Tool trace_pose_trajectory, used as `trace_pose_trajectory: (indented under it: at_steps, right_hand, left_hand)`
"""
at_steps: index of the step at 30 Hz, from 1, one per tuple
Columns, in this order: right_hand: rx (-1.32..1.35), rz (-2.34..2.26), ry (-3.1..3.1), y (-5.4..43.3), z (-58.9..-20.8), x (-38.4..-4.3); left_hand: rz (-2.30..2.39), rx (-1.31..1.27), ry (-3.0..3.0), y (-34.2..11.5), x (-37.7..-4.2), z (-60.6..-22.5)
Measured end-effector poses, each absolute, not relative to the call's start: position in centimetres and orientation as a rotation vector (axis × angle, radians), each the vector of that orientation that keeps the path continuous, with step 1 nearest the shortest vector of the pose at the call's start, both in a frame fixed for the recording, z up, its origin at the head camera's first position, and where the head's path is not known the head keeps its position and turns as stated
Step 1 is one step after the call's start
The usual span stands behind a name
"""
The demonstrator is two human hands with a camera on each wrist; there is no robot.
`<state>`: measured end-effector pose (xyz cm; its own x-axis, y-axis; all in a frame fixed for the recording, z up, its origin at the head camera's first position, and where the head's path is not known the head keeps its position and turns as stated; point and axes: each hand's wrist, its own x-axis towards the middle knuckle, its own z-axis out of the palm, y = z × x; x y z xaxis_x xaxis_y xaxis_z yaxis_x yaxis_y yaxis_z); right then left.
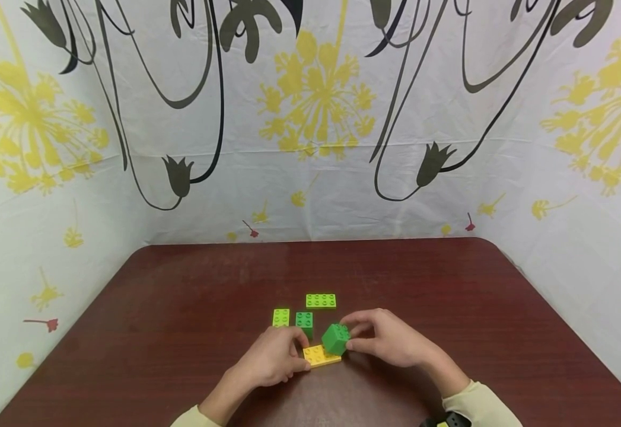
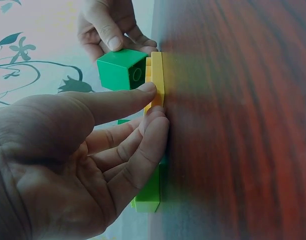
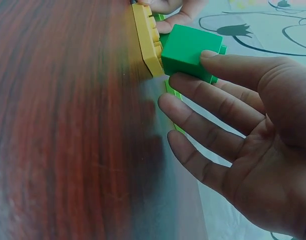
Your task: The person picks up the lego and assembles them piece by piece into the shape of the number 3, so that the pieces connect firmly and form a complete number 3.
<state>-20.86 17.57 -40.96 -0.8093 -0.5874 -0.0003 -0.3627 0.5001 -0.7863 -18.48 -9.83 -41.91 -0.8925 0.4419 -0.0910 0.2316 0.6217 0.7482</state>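
Note:
A flat yellow toy brick [image 1: 315, 356] lies on the table, and my left hand [image 1: 275, 356] pinches its left end between thumb and fingers. My right hand [image 1: 392, 339] holds a green toy brick [image 1: 336, 339] between thumb and fingers. Tilted, the green brick hangs over the right end of the yellow one. In the right wrist view, the green brick [image 3: 190, 50] is close to the studs of the yellow brick [image 3: 147, 40]; whether they touch I cannot tell. From the left wrist view the green brick's hollow underside [image 2: 138, 74] faces the yellow studs.
Behind the hands stand a second green brick [image 1: 304, 321], a small lime brick [image 1: 281, 317] and a longer lime brick [image 1: 321, 301]. All rest on the dark red-brown table [image 1: 209, 284]. A patterned white cloth [image 1: 342, 196] rises along the table's back and sides.

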Motion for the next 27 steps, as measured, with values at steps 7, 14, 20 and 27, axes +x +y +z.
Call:
trace_pose_trajectory:
  at_steps: [7, 14, 20, 27]
  right_hand:
    - [-0.823, -1.191, 2.503, 17.31, -40.97, -20.79]
    - [-0.850, -1.197, 2.523, 17.07, -40.99, -20.59]
    - [-0.858, -1.210, 2.543, 16.94, -41.12, -20.59]
    - [-0.853, -1.233, 2.531, 16.75, -41.13, -20.45]
  left_hand:
    - [1.139, 0.542, 2.574, -9.87, -18.51, -41.88]
    - [1.136, 0.546, 2.574, -9.86, -18.53, -41.84]
    - [1.132, 0.549, 2.578, -9.79, -18.54, -41.85]
    - [1.129, 0.537, 2.574, -9.78, -18.56, -41.84]
